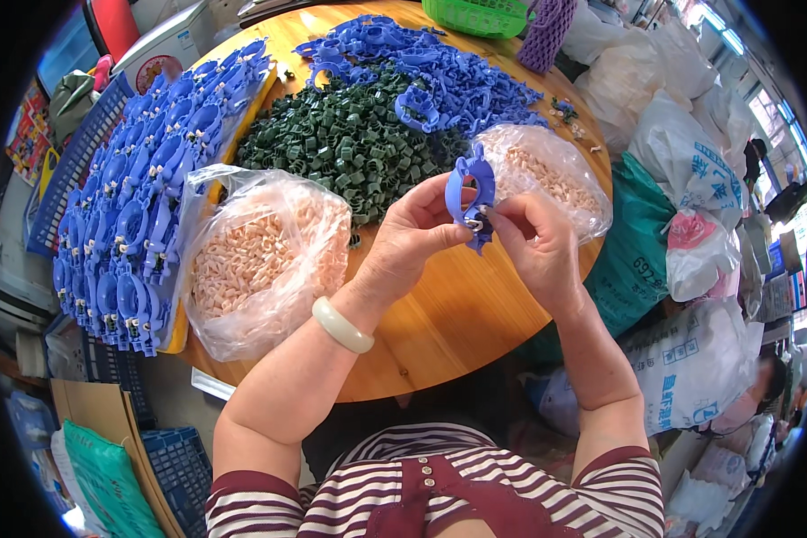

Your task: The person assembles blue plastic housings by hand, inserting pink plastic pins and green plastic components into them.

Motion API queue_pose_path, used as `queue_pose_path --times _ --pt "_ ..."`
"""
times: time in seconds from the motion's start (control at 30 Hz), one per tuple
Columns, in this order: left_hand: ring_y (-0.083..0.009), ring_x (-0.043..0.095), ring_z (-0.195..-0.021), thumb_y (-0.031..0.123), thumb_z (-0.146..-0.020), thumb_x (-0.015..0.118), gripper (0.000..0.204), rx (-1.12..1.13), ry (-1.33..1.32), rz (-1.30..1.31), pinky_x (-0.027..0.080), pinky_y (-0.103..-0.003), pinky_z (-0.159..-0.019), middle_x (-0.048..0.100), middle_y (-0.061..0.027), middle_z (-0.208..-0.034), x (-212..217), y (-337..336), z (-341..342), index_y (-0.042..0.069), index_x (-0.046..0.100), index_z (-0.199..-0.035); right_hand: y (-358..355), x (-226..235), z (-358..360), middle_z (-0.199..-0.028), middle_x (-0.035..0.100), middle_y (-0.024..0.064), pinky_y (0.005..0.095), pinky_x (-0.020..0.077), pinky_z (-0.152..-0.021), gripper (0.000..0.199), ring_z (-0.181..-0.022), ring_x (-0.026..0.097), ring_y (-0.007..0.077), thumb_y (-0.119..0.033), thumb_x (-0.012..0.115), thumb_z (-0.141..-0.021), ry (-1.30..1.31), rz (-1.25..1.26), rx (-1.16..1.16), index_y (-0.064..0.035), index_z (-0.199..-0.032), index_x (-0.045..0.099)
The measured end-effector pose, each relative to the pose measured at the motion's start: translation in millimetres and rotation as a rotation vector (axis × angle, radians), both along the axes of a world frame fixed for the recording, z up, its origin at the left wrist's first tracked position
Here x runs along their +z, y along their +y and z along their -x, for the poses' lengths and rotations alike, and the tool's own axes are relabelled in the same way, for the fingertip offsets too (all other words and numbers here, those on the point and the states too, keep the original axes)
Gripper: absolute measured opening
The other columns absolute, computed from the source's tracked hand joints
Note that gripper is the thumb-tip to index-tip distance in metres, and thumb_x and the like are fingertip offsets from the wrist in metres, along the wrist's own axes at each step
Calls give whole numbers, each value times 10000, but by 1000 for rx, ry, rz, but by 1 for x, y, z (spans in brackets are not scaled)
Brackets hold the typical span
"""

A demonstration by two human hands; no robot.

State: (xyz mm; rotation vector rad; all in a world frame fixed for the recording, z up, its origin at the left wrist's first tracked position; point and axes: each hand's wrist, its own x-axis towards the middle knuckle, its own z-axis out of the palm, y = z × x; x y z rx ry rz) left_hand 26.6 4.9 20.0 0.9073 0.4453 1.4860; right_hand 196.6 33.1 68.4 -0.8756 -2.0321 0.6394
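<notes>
Held up over the round wooden table (421,332) is a blue plastic ring-shaped part (472,186) with a small dark and whitish piece at its lower end. My left hand (414,229) grips the ring's side between thumb and fingers. At the lower end, my right hand (538,235) is closed in a pinch by the small piece; what its fingertips hold is partly hidden. Behind my hands lie a heap of dark green plastic pieces (341,134) and a heap of blue ring parts (430,63). Clear bags of small pale pieces stand left (251,260) and right (547,170).
A yellow-edged board at the left carries rows of blue parts (143,197) with small pieces fitted. At the table's far edge are a green basket (480,16) and a purple woven holder (547,36). Stuffed plastic bags (681,143) crowd the right side; blue crates (175,466) stand lower left.
</notes>
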Motion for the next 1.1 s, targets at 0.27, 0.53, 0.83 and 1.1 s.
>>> queue_pose_path --times 0.27,0.53,0.83,1.1 --pt "-148 573 -984 5 -752 699 548 15 73 -3 516 -309 -812 593 -61 -1100 5 -2 -5 24 479 -1253 8 -5 -5 -707 568 -11 210 413 -556 64 -631 502 41 -55 615 -840 138 402 73 -14 -808 578" --pt "-166 575 -1002 25 -768 685 547 -48 14 48 481 -334 -880 582 -74 -1138 1 0 -1 22 470 -1270 6 2 -7 -714 578 -10 194 399 -515 131 -619 503 34 -137 622 -859 196 475 96 -16 -881 579" --pt "-210 585 -1039 144 -868 584 455 -434 -138 169 471 -353 -908 571 -123 -1164 12 -4 3 -22 454 -1271 35 7 4 -806 586 2 165 397 -477 312 -643 527 25 -298 570 -896 210 506 179 -55 -1091 566" --pt "-242 585 -961 50 -756 689 406 441 712 -219 477 -331 -847 596 -104 -1049 23 -7 2 12 538 -1130 54 -24 1 -712 593 -20 157 350 -404 187 -519 483 11 -218 573 -890 204 424 -21 -69 -994 617"
